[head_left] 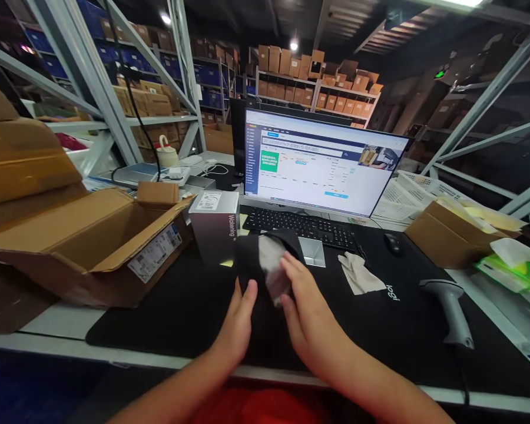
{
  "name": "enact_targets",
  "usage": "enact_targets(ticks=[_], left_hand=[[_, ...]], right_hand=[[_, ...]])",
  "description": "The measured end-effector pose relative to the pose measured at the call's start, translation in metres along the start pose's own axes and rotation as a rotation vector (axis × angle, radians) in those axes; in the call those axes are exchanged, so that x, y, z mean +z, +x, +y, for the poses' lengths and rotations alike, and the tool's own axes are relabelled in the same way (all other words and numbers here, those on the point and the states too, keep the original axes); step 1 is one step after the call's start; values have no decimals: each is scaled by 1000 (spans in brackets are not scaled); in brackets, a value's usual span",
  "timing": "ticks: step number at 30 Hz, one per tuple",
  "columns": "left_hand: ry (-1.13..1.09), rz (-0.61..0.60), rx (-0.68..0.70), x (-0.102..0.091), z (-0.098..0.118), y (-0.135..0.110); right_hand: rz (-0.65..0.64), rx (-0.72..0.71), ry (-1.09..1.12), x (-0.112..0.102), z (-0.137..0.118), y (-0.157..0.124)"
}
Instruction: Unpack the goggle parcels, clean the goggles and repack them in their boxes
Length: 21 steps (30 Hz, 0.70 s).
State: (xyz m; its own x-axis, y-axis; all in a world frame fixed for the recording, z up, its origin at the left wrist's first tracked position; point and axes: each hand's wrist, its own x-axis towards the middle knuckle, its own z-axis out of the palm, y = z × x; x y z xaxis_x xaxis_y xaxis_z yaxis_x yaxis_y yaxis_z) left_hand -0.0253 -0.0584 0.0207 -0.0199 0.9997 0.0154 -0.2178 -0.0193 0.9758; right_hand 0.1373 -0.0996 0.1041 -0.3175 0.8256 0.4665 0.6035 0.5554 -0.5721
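Between my two hands, above the black desk mat (168, 324), is a dark box-like object (249, 259) with a pale grey face, blurred by motion. My left hand (241, 324) presses against its lower left side, thumb up. On the right, the fingers and thumb of my right hand (307, 312) grip the grey part. Just behind it stands a grey-purple carton (214, 229) with a white label on top. A small shiny silver square (313, 253) lies partly behind the object, next to the keyboard (304, 227).
An open cardboard box (145, 253) stands at left. To the right are a crumpled cloth (362, 274), a mouse (394, 242), a barcode scanner (450, 309), a tissue pack (512, 268) and another cardboard box (437, 235). A lit monitor (309, 171) rises behind the keyboard.
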Motion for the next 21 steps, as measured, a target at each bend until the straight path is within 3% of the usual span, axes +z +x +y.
enact_targets(ticks=[4,7,11,18,21], left_hand=[[-302,81,-86,0,-39,-26],[-319,92,-133,-3,-59,-42],[-288,88,-165,-3,-66,-52],[-386,26,-207,10,-52,-46],[-373,-1,-189,12,-51,-47]], right_hand=[[-40,216,-29,22,18,16],[-10,216,-173,33,23,25],[-27,163,-345,41,27,30],[-62,336,117,15,33,30],[-6,316,199,2,34,24]])
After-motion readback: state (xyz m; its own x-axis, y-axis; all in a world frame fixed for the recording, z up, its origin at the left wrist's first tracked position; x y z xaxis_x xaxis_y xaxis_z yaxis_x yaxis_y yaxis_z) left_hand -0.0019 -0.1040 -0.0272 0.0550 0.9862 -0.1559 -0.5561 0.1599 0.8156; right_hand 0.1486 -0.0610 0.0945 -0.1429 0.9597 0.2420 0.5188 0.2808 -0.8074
